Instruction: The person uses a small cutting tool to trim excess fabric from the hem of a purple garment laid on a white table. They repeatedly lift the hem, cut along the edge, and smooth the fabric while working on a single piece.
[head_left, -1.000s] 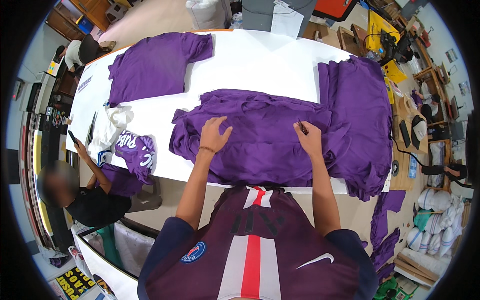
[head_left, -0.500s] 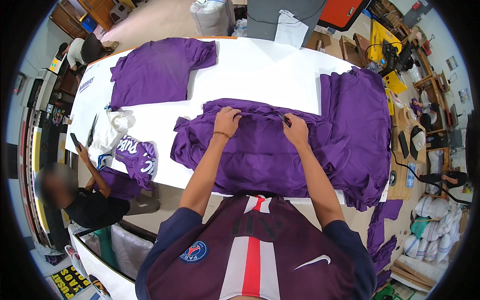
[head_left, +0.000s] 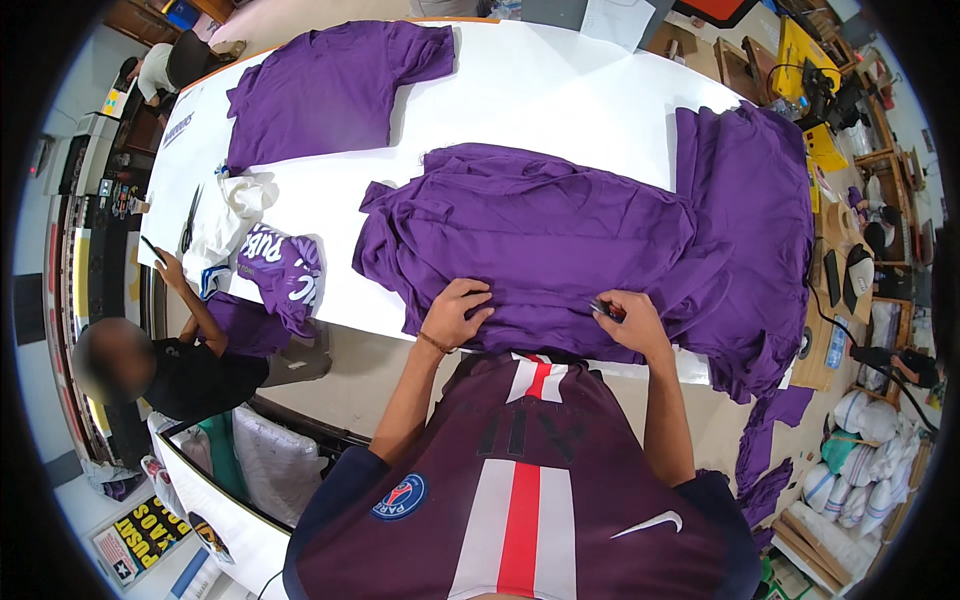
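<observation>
A heap of purple T-shirts (head_left: pixel 540 220) lies crumpled on the white table in front of me. At its near edge my left hand (head_left: pixel 456 312) is closed, fingers pinching the cloth of a purple shirt. My right hand (head_left: pixel 632 322) rests on the same edge, a short way to the right. It is closed around small dark-handled thread snips (head_left: pixel 603 309), mostly hidden in the fingers, with a metal tip pointing left. Both forearms come up from the lower edge. To the right, touching the heap, is a taller stack of purple shirts (head_left: pixel 750 230).
One purple shirt (head_left: pixel 320 95) lies spread at the table's far left. Scissors (head_left: pixel 191 215), white cloth (head_left: pixel 235 215) and a printed purple garment (head_left: pixel 280 270) lie at the left of the white table (head_left: pixel 540 90). A seated person (head_left: pixel 205 375) holds a phone there.
Both hands have come down toward me, from the far part of the heap to its near edge. The cloth now lies smoother across the heap. The view has tilted slightly downward.
</observation>
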